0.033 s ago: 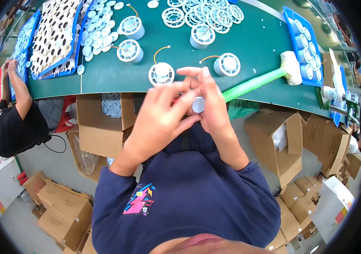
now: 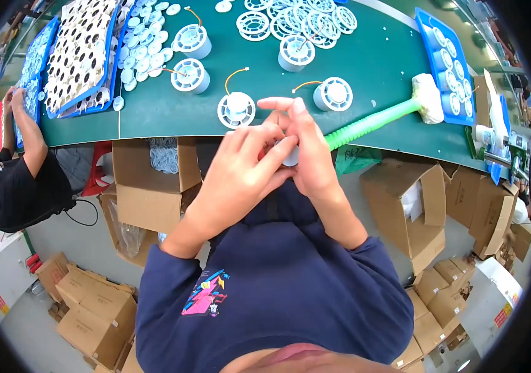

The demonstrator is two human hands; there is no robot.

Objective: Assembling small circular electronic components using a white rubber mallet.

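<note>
My left hand (image 2: 238,171) and my right hand (image 2: 316,163) meet in front of the bench's near edge. Between them is a small round pale part (image 2: 291,159), mostly hidden by fingers. My left thumb and fingers close on it from the left, while the right palm and thumb bear on it from the other side; the right index finger points outward. Just beyond my hands stands a white slotted motor housing (image 2: 236,110) with a raised hub and a wire. Another white housing (image 2: 333,94) is to its right. A green-handled mallet (image 2: 374,124) lies beside my right hand.
White slotted rings (image 2: 284,22) and pale discs (image 2: 144,50) are heaped at the back. Stacked blue trays (image 2: 85,56) stand left; a blue tray of white housings (image 2: 449,68) is at right. Open cartons (image 2: 153,202) sit below the bench. A co-worker (image 2: 23,168) works at far left.
The fingers of my left hand have shifted over the small round part, covering more of its face. Both hands otherwise keep their place.
</note>
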